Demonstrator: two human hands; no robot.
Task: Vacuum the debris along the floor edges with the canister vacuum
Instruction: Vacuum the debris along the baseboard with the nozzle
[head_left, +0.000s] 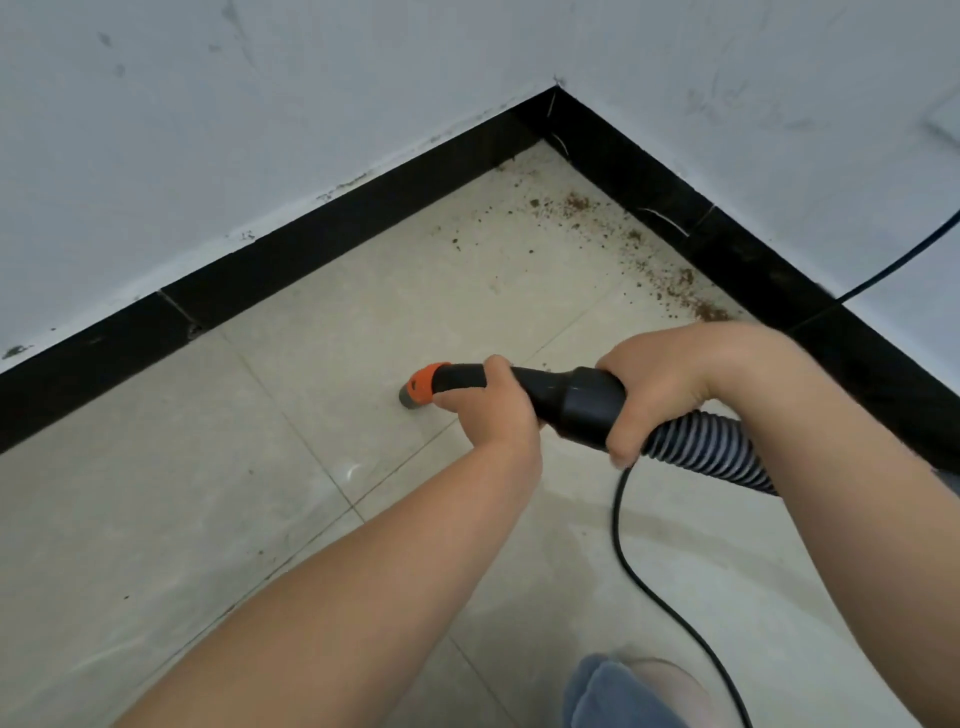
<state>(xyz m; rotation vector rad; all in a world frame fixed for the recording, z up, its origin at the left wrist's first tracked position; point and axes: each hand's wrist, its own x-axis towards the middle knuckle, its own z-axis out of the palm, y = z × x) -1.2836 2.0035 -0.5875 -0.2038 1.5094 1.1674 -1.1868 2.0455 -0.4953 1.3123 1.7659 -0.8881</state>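
While both hands steady a black vacuum wand (550, 392) over a pale tiled floor (156, 519), the head view looks down into a room corner edged by a black baseboard (322, 234) beneath white walls (260, 104). The left hand (491, 410) grips the wand near its front, fingers (457, 402) curled under the tube and thumb over the top, just behind an orange collar (428, 382) and the grey nozzle tip (410, 399). That tip sits low over the tile, close to a grout line; whether it touches the floor cannot be told. The right hand (670, 384) wraps the thicker black cuff farther back, its fingers curled down around the far end, where the ribbed grey-and-black hose (711, 457) leaves the cuff and runs off to the right under the forearm. Brown debris (675, 283) lies scattered along the right-hand baseboard and toward the corner, well ahead of and to the right of the nozzle, not under it. A thin black power cord (639, 566) loops across the floor below the right hand, and another stretch of cord crosses the right wall. A blue-clad knee (613, 691) shows at the bottom edge.
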